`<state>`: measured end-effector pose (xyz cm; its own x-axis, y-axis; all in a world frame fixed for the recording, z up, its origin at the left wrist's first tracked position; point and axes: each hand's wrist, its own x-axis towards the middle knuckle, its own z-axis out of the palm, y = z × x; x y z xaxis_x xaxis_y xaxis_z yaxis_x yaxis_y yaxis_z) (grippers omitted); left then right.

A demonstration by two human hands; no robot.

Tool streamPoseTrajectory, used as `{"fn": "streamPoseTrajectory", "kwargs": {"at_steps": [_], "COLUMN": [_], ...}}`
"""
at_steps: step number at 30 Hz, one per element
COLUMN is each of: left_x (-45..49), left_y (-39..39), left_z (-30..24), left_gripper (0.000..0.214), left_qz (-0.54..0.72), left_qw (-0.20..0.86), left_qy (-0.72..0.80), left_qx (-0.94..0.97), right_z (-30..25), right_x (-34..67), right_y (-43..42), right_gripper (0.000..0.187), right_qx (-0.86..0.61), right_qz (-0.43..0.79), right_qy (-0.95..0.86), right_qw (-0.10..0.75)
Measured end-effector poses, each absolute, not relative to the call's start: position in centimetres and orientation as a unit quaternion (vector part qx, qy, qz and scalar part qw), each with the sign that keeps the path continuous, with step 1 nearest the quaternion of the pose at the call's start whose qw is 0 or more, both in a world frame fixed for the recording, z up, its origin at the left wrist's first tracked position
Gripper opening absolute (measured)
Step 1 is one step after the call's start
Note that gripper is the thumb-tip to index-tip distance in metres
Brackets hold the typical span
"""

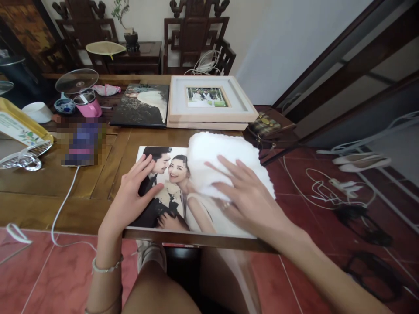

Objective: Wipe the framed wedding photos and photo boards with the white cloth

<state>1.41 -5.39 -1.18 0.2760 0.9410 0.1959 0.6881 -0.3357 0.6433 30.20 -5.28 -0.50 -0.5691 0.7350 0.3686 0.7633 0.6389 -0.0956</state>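
Observation:
A large photo panel point(173, 205) of a couple lies flat at the front edge of the wooden table. My left hand point(135, 187) rests on its left side, fingers stretched and thumb apart, holding nothing. Over the panel's right part spreads a white fluffy cloth point(216, 148), reaching past the panel's far and right edges. My right hand point(245, 192) lies on this cloth with its fingers spread, slightly blurred by motion. The cloth and hand hide the panel's upper right part.
Behind the panel are a white framed photo point(209, 98) and a dark photo panel point(142, 104). A pink mug point(90, 107), a white cup point(37, 112) and a blurred-out device point(83, 144) with a white cable stand or lie left. Cables and shoes point(358, 162) are on the floor right.

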Motion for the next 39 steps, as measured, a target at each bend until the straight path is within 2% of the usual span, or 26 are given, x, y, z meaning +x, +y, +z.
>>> {"fn": "streamPoseTrajectory", "kwargs": {"at_steps": [8,15,20,27,32,39], "left_x": [1.5,1.4,1.4,1.4,1.3,2.1], "left_y": [-5.5,-5.5,-5.3,-4.5,-3.7,-1.8], "left_z": [-1.2,-1.3,-1.2,-1.2,-1.1,-0.9], "left_gripper": [0.055,0.055,0.056,0.050,0.050,0.045], "left_qz": [0.278,0.298,0.318,0.316,0.295,0.214], "left_qw": [0.212,0.217,0.214,0.217,0.211,0.161], "left_qy": [0.533,0.528,0.524,0.520,0.520,0.544], "left_qx": [0.771,0.765,0.761,0.763,0.773,0.795], "right_z": [0.3,-0.9,-1.5,-0.6,0.3,-0.4], "right_x": [30.0,31.8,31.4,29.9,29.5,30.9], "right_y": [-12.6,-6.7,-2.3,-7.4,-11.6,-5.5], "right_gripper": [0.028,0.014,0.023,0.017,0.024,0.018], "right_qx": [-0.356,-0.420,-0.435,-0.395,-0.336,-0.356], "right_qz": [0.036,-0.012,-0.050,-0.020,0.041,0.017], "right_qy": [-0.904,-0.876,-0.865,-0.888,-0.912,-0.910], "right_qw": [0.234,0.236,0.246,0.233,0.232,0.212]}}
